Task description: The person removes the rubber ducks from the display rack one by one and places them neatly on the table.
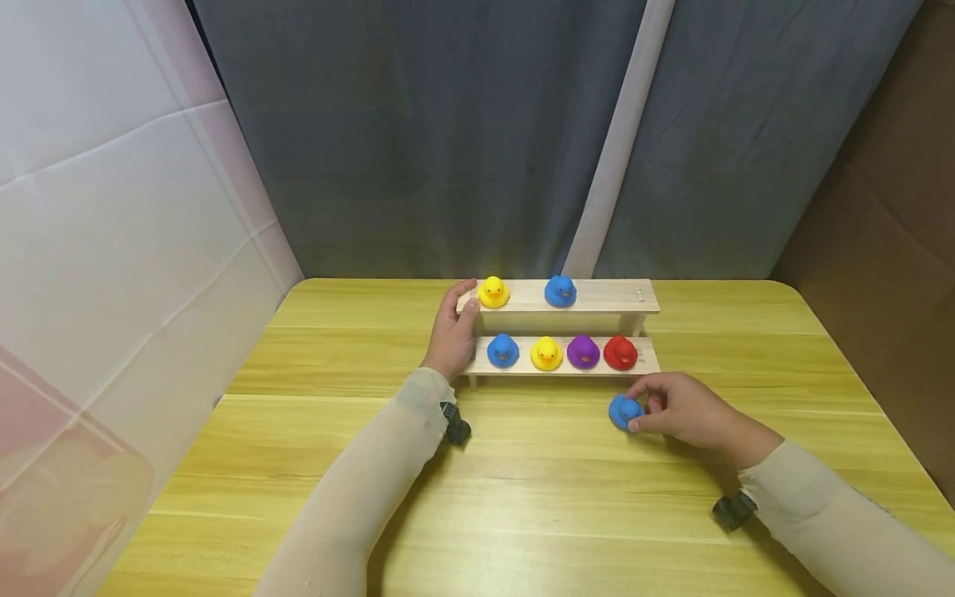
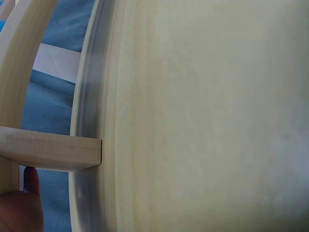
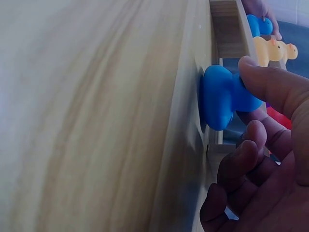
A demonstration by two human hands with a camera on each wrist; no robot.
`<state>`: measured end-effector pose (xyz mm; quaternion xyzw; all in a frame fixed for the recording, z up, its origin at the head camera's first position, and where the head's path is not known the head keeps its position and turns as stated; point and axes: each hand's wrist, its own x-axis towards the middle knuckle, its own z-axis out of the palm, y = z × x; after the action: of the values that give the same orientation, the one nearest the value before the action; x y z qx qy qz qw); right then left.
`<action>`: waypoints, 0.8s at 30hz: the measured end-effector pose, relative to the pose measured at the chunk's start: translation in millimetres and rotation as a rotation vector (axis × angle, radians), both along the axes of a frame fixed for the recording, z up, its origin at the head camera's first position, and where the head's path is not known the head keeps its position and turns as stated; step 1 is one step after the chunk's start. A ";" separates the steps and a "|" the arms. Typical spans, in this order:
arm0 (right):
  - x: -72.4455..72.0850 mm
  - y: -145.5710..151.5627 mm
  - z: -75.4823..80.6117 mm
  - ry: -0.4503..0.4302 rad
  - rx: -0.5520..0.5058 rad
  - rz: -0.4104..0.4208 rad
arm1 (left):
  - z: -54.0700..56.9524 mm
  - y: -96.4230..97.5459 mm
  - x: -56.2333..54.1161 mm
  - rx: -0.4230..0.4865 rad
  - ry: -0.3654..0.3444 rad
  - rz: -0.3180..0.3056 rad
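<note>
My right hand (image 1: pixel 688 412) pinches a blue rubber duck (image 1: pixel 623 411) between thumb and fingers, low at the table in front of the rack's right end. In the right wrist view the thumb lies on the head of this blue duck (image 3: pixel 219 96). At the left end of a two-tier wooden rack (image 1: pixel 604 296), my left hand (image 1: pixel 452 336) grips the upper board's end, thumb at the front. On the upper tier sit a yellow duck (image 1: pixel 493 292) and a blue duck (image 1: pixel 560 291). The lower tier carries blue (image 1: pixel 503 351), yellow (image 1: pixel 547 354), purple (image 1: pixel 584 352) and red (image 1: pixel 621 353) ducks.
The rack stands near the back edge of a wood-grain table (image 1: pixel 522 497). Behind it hangs a grey curtain (image 1: pixel 433 149) with a pale strip (image 1: pixel 619 141). A white panel (image 1: pixel 112 182) borders the left side, a brown one (image 1: pixel 888 215) the right.
</note>
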<state>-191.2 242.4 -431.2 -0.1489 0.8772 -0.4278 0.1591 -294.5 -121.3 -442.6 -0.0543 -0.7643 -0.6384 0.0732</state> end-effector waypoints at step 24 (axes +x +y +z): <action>-3.6 -4.9 39.9 0.117 -0.011 0.009 | 1.0 -0.4 1.1 -0.012 -0.003 0.004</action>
<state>-194.8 237.4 -391.2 -0.1784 0.8820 -0.4224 0.1089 -293.4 -121.7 -441.6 -0.0523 -0.7685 -0.6336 0.0730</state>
